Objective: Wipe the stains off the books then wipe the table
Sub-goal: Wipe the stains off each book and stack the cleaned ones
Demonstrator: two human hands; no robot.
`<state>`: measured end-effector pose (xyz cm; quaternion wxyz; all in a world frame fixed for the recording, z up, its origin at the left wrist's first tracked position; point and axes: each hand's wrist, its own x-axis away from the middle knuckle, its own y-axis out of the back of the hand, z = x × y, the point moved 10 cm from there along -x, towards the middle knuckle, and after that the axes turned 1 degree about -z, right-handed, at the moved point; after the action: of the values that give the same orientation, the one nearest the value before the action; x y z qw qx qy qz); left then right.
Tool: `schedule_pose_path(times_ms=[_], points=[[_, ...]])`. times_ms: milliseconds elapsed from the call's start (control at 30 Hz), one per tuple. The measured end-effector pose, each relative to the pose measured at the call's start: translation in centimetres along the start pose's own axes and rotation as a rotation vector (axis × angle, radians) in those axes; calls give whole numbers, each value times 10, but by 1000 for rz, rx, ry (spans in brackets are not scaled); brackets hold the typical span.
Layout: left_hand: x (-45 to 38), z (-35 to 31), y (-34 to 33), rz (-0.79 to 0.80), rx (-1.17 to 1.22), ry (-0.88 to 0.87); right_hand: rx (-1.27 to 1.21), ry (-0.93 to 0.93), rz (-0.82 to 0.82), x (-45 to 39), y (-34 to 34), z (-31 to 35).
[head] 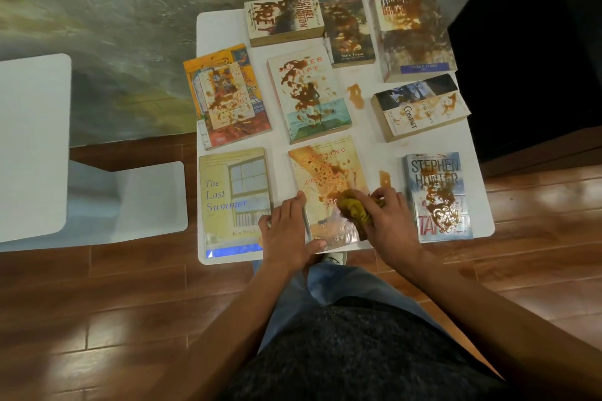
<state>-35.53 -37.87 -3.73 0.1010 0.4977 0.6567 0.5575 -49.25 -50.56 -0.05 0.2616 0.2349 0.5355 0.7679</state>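
Observation:
Several paperback books lie flat on a small white table [221, 26], most smeared with brown stains. My right hand [391, 221] grips a mustard-yellow cloth [355, 210] and presses it on the front middle book [325, 179], whose upper cover still carries brown spots while its lower part looks wet and shiny. My left hand [286, 228] lies flat with straight fingers on that book's left edge, thumb at its front corner. To the left, the pale yellow "The Last Summer" book [228, 192] looks clean. The Stephen Hunter book [438, 195] at front right is stained.
Brown puddles sit on the bare tabletop, one [355, 96] near the middle right, another [384, 177] just behind my right hand. A white chair or side table [32, 146] stands to the left on the wooden floor. A concrete wall runs behind the table.

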Motion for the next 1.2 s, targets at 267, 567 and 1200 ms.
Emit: schedule_pose_path(times_ms=[267,567,1200], points=[[1,1,-1,1,4,12,-119,-18,53,10,-5,-5],[2,0,-1,10,-6,11,-246,5,139,5,-23,14],[7,12,-3,-45,175,100,-80,2,118,-18,-24,66]])
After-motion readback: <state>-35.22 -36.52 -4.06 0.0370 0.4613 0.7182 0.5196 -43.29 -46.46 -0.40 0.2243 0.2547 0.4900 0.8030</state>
